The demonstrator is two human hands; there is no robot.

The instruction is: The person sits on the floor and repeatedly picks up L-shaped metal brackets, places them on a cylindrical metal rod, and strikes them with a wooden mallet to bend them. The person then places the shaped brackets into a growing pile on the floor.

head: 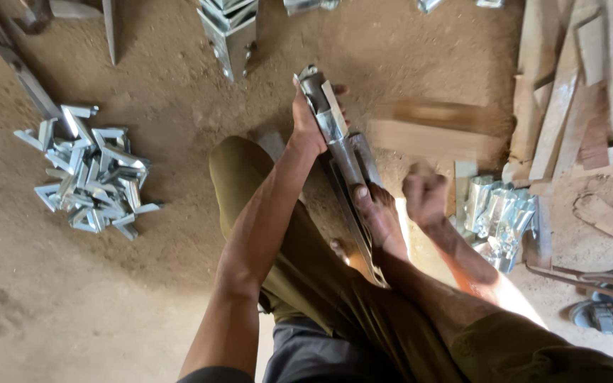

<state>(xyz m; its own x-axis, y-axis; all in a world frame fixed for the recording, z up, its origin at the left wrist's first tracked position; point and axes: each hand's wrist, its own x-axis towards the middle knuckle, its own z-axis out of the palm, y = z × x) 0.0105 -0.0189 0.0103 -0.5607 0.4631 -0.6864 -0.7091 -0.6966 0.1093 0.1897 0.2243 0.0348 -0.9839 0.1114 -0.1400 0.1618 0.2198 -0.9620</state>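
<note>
**Metal strip braced under a foot, top end held in the left hand**

Nearest to me are the person's olive trouser legs, knees bent, and a bare foot (376, 213) planted on the lower part of a long metal strip (345, 159). The strip runs from under that foot up and away, tilted slightly left, its long axis almost in line with the left forearm. The left hand (308, 117) closes its grip round the upper end, where a bright folded sheet-metal piece (324, 103) sits on the strip. The right hand (423, 198) is just right of the foot, fisted round the handle of a wooden mallet (441, 113) that shows only as a brown blur (head and handle cannot be told apart), lying up and to the right of the strip's held end.

Beside that hand stands a cluster of shiny formed pieces (498, 213). Farther left, a heap of small galvanised angle brackets (94, 177) lies on the dusty earth floor (179, 92). Rough timber offcuts (576, 85) are stacked at the far right.
</note>
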